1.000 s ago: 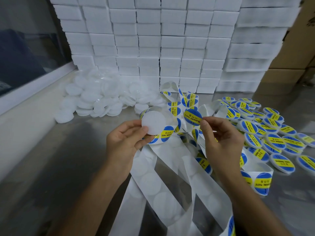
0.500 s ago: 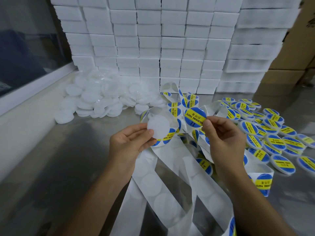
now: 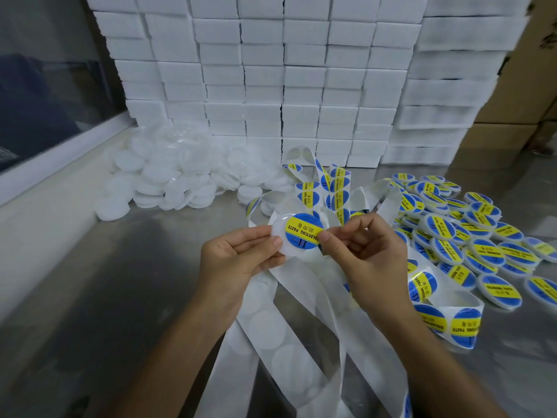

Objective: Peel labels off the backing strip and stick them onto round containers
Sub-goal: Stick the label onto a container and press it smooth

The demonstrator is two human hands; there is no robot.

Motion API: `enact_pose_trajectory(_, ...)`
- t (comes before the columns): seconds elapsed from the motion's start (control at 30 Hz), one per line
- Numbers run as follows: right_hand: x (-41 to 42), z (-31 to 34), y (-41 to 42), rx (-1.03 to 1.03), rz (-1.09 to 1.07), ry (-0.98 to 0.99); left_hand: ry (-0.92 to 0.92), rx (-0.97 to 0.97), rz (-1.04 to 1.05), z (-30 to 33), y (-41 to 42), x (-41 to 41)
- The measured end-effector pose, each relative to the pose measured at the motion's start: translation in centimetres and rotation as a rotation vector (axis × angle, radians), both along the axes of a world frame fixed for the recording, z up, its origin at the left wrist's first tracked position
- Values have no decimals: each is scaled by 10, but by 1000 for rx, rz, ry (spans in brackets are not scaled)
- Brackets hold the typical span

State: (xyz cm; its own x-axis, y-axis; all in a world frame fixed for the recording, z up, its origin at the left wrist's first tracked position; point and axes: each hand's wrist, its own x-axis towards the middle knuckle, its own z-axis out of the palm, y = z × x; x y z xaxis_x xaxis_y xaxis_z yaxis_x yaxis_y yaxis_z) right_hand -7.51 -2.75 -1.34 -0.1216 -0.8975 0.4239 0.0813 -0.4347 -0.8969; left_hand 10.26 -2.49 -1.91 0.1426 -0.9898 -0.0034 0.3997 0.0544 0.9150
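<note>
My left hand (image 3: 238, 260) pinches a round white container (image 3: 278, 233) by its left edge, above the steel table. A round blue and yellow label (image 3: 303, 232) reading SOLDERING PASTE lies on the container's face. My right hand (image 3: 364, 254) pinches the label's right edge with thumb and forefinger. The white backing strip (image 3: 304, 321) loops under both hands, some stretches bare, others still carrying labels (image 3: 339, 188).
Unlabelled white containers (image 3: 180, 179) are heaped at the back left. Several labelled containers (image 3: 470, 239) lie spread at the right. Stacked white boxes (image 3: 301, 79) wall off the back, brown cartons (image 3: 518, 116) stand at far right, and a window ledge (image 3: 45, 206) runs along the left.
My right hand peeled a label off the strip and carried it left onto the container in my left hand. The container has shifted slightly right towards it.
</note>
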Motion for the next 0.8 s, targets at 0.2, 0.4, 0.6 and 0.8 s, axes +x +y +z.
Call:
enact_pose_trajectory(0.2,1,-3,0,-55,-11,65,-17,-13,-19,1,1,-1)
enact_pose_trajectory(0.4,3,-4,-1,-70,-19,108,-31,-6,-26,0,1,0)
enact_pose_trajectory(0.6,3,-4,-1,-75,-33,129,-26,-21,-45,0,1,1)
enact_pose_trajectory(0.8,2,-6,-1,-98,-47,161,-48,-40,-30,1,2,0)
